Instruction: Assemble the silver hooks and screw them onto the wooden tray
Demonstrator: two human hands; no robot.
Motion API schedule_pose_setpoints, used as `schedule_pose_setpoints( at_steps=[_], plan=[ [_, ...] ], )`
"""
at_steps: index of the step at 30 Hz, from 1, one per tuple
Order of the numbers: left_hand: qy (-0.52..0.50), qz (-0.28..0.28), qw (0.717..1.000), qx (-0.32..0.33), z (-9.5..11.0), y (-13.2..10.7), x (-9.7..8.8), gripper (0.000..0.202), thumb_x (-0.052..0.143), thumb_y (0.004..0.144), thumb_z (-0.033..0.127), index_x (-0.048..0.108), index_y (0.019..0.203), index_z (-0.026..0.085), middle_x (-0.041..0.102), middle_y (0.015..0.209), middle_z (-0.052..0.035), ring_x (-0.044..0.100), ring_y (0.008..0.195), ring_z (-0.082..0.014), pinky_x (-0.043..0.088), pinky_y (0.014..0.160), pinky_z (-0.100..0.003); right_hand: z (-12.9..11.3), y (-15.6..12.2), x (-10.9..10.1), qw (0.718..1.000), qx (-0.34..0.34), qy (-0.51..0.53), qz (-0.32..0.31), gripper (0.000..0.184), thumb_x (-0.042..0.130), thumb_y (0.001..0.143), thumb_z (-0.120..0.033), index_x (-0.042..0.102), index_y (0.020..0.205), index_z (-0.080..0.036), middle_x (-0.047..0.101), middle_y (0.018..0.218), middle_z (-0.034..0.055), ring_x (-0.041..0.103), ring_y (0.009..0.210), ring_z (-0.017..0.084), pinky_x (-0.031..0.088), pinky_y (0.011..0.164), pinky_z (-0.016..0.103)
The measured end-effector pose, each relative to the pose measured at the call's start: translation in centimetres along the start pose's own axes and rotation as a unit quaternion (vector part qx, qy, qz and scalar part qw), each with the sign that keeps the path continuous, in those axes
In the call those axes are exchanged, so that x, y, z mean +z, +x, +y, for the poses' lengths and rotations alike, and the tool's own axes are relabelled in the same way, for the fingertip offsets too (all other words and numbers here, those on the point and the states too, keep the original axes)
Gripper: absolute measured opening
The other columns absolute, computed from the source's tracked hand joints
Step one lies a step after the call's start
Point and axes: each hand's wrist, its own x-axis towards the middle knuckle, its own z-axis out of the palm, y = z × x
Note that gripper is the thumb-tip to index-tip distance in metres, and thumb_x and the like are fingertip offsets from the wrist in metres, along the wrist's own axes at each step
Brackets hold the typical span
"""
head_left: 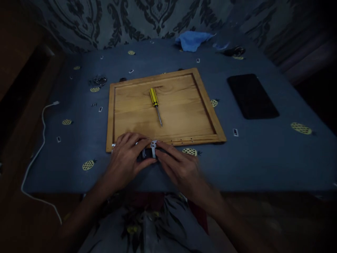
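A wooden panel (184,105) with a raised frame lies flat on the blue cloth-covered table (263,158). A yellow-handled screwdriver (156,105) rests on its middle. At the panel's near edge, my left hand (126,158) and my right hand (179,167) meet around a small silver metal hinge (153,147). Both hands pinch it with curled fingers, and the piece stands up between the fingertips. A row of small holes shows along the panel's near rail, right of my hands.
A black phone (251,95) lies face down to the right. A blue rag (193,40) sits at the far edge beside a dark object (234,51). More metal hardware (98,81) lies at far left. A white cable (39,133) hangs off the left side.
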Motion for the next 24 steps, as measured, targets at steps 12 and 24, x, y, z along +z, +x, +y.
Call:
schedule_pose_setpoints(
  at_steps=[12,24],
  plan=[
    [-0.006,-0.006,1.0,0.008,0.17,0.35,-0.51,0.04,0.067,0.094,0.05,0.067,0.119,0.019,0.07,0.111,-0.0078,0.061,0.104,-0.0261,0.05,0.089,-0.043,-0.05,0.28,-0.01,1.0,-0.006,-0.005,0.026,0.028,0.048,0.102,-0.012,0.073,0.115,-0.013,0.076,0.126,0.0132,0.08,0.091,0.022,0.068,0.076,0.034],
    [-0.001,-0.017,1.0,0.005,0.3,0.5,-0.82,0.041,0.071,0.092,0.049,0.067,0.121,0.02,0.07,0.109,-0.0069,0.062,0.102,-0.0262,0.05,0.087,-0.042,0.0,0.03,-0.47,1.0,0.009,0.013,-0.014,0.03,0.051,0.101,-0.011,0.072,0.122,-0.013,0.072,0.132,0.0155,0.079,0.099,0.023,0.068,0.088,0.037]
  ],
)
